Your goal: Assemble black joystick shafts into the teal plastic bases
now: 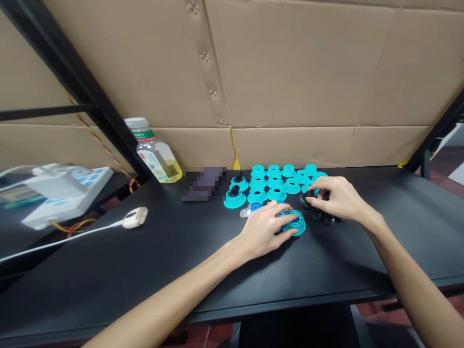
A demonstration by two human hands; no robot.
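My left hand (268, 225) curls its fingers over a teal flanged ring (300, 223) lying on the black table. A blue insert shows in the middle of that ring. Blue discs (255, 207) and a clear round piece (245, 212) peek out beside the same hand, partly covered. Thumb and fingers of my right hand (339, 199) are closed on a small black knob-like part (307, 199) at a cluster of similar black parts (329, 218). Behind both hands stand rows of teal flanged rings (257, 195); two at the left carry black tops (235, 191).
A bottle of yellow liquid (159, 159) and a blurred-out dark flat object (205, 183) stand left of the rings. Further left are a white cabled device (135, 217) and a power strip (68, 198). A cardboard wall (308, 72) closes the back of the table (174, 261).
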